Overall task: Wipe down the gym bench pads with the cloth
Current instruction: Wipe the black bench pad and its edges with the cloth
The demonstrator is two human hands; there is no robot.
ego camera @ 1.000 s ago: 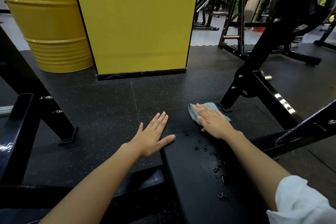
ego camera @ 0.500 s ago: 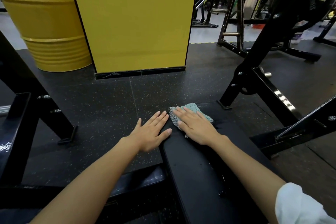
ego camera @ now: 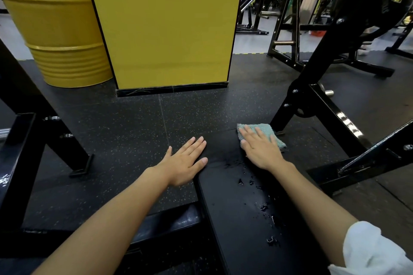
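A black gym bench pad [ego camera: 237, 212] runs from the bottom of the view to the middle, with water drops on its surface. A teal cloth [ego camera: 266, 130] lies flat at the pad's far right corner. My right hand [ego camera: 260, 148] presses on the cloth with straight fingers and covers its near half. My left hand [ego camera: 185, 162] rests flat with spread fingers on the pad's far left edge, partly over the floor side.
A black steel rack frame [ego camera: 321, 109] stands right of the pad, another black frame [ego camera: 29, 140] at the left. A yellow pillar [ego camera: 165, 24] and a yellow drum [ego camera: 55, 29] stand ahead on the speckled rubber floor [ego camera: 125, 125].
My right hand has slid the cloth to the right, from beside my left hand to the pad's far right corner, uncovering water drops. My left hand has stayed put.
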